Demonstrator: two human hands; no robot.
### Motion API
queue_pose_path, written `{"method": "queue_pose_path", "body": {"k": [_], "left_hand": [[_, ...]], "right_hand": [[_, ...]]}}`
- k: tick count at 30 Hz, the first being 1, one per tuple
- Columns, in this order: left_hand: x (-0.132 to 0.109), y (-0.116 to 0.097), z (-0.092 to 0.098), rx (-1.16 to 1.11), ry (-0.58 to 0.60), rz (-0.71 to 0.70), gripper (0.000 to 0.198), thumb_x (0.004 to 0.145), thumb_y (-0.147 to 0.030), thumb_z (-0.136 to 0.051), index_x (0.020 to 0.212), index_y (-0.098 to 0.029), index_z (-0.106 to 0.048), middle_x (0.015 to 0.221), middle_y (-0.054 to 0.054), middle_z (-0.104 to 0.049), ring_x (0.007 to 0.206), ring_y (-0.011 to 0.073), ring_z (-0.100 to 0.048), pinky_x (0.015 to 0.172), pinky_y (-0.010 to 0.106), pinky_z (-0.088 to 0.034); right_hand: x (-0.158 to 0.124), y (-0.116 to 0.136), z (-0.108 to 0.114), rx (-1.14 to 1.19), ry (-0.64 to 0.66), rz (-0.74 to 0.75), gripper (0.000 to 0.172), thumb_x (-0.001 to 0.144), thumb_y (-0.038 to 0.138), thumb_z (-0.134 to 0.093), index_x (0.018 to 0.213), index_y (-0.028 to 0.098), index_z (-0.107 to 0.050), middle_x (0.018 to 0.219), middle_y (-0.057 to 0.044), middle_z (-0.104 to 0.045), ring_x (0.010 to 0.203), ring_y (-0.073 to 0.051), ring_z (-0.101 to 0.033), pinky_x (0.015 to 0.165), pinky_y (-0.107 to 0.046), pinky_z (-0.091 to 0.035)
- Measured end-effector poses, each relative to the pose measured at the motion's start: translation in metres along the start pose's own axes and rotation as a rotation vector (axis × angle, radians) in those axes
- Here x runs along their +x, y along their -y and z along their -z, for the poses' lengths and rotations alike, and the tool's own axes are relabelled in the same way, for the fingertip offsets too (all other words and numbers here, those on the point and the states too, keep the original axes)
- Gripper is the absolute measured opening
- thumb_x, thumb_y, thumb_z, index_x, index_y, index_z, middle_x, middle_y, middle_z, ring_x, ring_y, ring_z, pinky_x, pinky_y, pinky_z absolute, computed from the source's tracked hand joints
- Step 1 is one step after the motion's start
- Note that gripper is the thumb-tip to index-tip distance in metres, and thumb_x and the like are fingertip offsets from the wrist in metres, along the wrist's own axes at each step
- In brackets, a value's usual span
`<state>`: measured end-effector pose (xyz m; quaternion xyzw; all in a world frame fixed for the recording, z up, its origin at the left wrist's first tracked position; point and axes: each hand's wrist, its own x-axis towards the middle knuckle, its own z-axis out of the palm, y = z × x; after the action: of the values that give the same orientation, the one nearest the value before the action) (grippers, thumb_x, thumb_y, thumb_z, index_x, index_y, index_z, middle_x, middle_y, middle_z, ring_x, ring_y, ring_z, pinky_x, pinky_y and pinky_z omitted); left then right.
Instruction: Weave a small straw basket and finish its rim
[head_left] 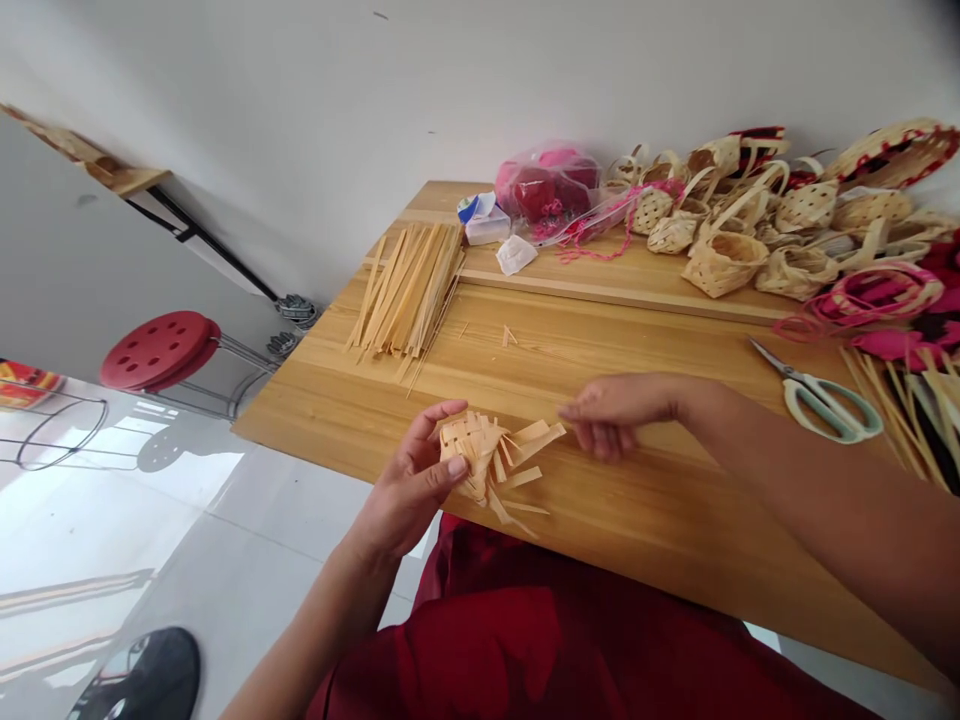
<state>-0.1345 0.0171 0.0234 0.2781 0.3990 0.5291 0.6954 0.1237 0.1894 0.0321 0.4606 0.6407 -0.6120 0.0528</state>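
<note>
My left hand [409, 485] grips a half-woven piece of pale bamboo strips [466, 450], with loose strip ends fanning out to the right and downward over the wooden table [322, 420]. My right hand [619, 418] sits just right of the piece, its fingers bunched at the tips of the loose strips [536, 440]. Whether those fingers pinch a strip or only touch it, I cannot tell. A bundle of flat cut strips [405, 290] lies farther up the table, out of reach of both hands' fingertips.
Small woven baskets with handles [724, 262] crowd the far right, beside a plastic bag of red items [546, 185]. Scissors with pale green handles [821, 405] lie right of my right hand. More strips [892, 420] lie beyond them. A red stool [157, 350] stands on the floor left.
</note>
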Motion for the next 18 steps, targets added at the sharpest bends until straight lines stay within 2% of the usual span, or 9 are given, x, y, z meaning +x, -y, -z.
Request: {"method": "queue_pose_path", "body": {"k": [1,4,6,7,8,10,13,16,18], "left_hand": [[-0.001,0.004,-0.001,0.01,0.002,-0.001,0.066,0.078,-0.028,-0.09,0.136,-0.029,-0.06,0.123,0.007,-0.073,0.111,0.0239,-0.071,0.095,0.034,-0.057],[0.0,0.015,-0.01,0.047,0.018,-0.022,0.063,0.075,-0.028,-0.093,0.131,-0.027,-0.063,0.124,0.007,-0.071,0.111,0.0224,-0.069,0.097,0.033,-0.055],[0.002,0.019,-0.018,0.096,0.028,-0.076,0.066,0.072,-0.028,-0.096,0.129,-0.026,-0.062,0.123,0.007,-0.07,0.108,0.0214,-0.068,0.096,0.033,-0.054],[0.003,0.02,-0.022,0.124,0.033,-0.099,0.066,0.072,-0.027,-0.096,0.128,-0.027,-0.061,0.12,0.006,-0.07,0.105,0.0204,-0.068,0.095,0.033,-0.054],[0.004,0.021,-0.026,0.161,0.021,-0.129,0.067,0.07,-0.027,-0.097,0.126,-0.027,-0.06,0.117,0.005,-0.07,0.103,0.0195,-0.068,0.094,0.032,-0.054],[0.006,0.021,-0.032,0.235,-0.024,-0.175,0.07,0.066,-0.027,-0.099,0.122,-0.027,-0.057,0.114,0.003,-0.069,0.102,0.0195,-0.067,0.092,0.032,-0.053],[0.007,0.025,-0.04,0.31,-0.055,-0.202,0.071,0.065,-0.031,-0.1,0.118,-0.027,-0.053,0.115,0.003,-0.067,0.103,0.0215,-0.066,0.092,0.034,-0.053],[0.008,0.032,-0.051,0.343,-0.045,-0.217,0.073,0.065,-0.034,-0.1,0.118,-0.027,-0.051,0.117,0.004,-0.065,0.105,0.0218,-0.065,0.094,0.035,-0.052],[0.009,0.038,-0.059,0.368,-0.029,-0.238,0.075,0.062,-0.033,-0.102,0.116,-0.027,-0.051,0.125,0.005,-0.061,0.109,0.0215,-0.063,0.094,0.033,-0.052]], "right_hand": [[-0.001,-0.003,-0.004,0.03,-0.124,0.051,0.052,0.065,0.065,-0.091,0.069,0.017,-0.069,0.064,-0.009,-0.073,0.057,-0.022,-0.069,0.048,-0.029,-0.053],[0.004,-0.004,-0.016,0.137,-0.409,0.237,0.038,0.093,0.059,-0.065,0.09,0.021,-0.071,0.099,-0.01,-0.079,0.09,-0.021,-0.074,0.069,-0.028,-0.058],[0.0,0.0,-0.027,0.217,-0.571,0.344,0.031,0.101,0.051,-0.053,0.1,0.024,-0.068,0.115,-0.008,-0.077,0.105,-0.019,-0.07,0.079,-0.027,-0.057],[-0.007,0.001,-0.032,0.257,-0.642,0.392,0.028,0.102,0.049,-0.053,0.1,0.025,-0.067,0.112,-0.006,-0.076,0.103,-0.018,-0.069,0.078,-0.027,-0.056],[-0.018,0.002,-0.038,0.349,-0.692,0.461,0.025,0.099,0.048,-0.059,0.096,0.025,-0.067,0.1,-0.006,-0.075,0.092,-0.018,-0.07,0.072,-0.028,-0.056],[-0.049,-0.001,-0.052,0.374,-0.696,0.55,0.024,0.097,0.049,-0.066,0.09,0.027,-0.071,0.081,-0.002,-0.07,0.072,-0.017,-0.066,0.062,-0.03,-0.053],[-0.1,-0.012,-0.078,0.205,-0.728,0.571,0.017,0.098,0.049,-0.067,0.095,0.035,-0.077,0.07,0.0,-0.068,0.061,-0.018,-0.063,0.052,-0.032,-0.051],[-0.125,-0.022,-0.105,0.024,-0.796,0.573,0.008,0.094,0.042,-0.072,0.1,0.039,-0.077,0.079,0.0,-0.077,0.063,-0.02,-0.07,0.056,-0.034,-0.057],[-0.127,-0.027,-0.116,-0.049,-0.838,0.555,0.017,0.094,0.038,-0.07,0.11,0.039,-0.076,0.09,0.0,-0.082,0.071,-0.023,-0.076,0.054,-0.035,-0.058]]}}
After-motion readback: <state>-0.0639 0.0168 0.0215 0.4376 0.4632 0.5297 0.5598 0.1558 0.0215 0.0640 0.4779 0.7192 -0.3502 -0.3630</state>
